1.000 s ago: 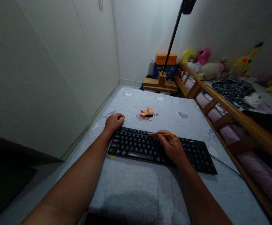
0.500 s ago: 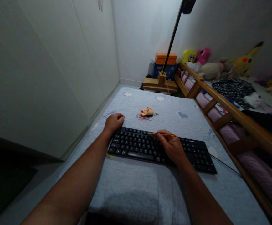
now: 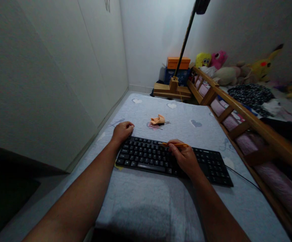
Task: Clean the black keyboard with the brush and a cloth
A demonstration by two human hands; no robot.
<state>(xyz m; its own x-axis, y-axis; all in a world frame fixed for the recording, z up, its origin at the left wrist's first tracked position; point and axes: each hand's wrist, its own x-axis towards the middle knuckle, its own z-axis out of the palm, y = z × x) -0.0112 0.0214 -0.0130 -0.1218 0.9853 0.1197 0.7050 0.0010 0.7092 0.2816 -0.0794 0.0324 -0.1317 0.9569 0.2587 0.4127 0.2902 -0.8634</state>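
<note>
A black keyboard (image 3: 146, 156) lies slightly slanted on the pale blue quilted cover. My right hand (image 3: 183, 156) is over its middle, closed on a slim brush (image 3: 178, 145) with an orange handle. The brush lies nearly level, its pale tip pointing left above the upper rows of keys. At the keyboard's far left corner rests my left hand (image 3: 122, 131), fingers curled in; whether it holds anything is hidden. Beyond the keyboard sits a crumpled orange cloth (image 3: 158, 119), with thin metallic or white sticks (image 3: 157, 127) beside it.
A wooden bed rail (image 3: 246, 111) runs along the right, with plush toys (image 3: 226, 75) behind it. Pale cabinet doors (image 3: 85, 67) stand on the left. A black pole (image 3: 184, 43) on a wooden base (image 3: 172, 90) rises at the far end. The keyboard cable (image 3: 244, 176) trails right.
</note>
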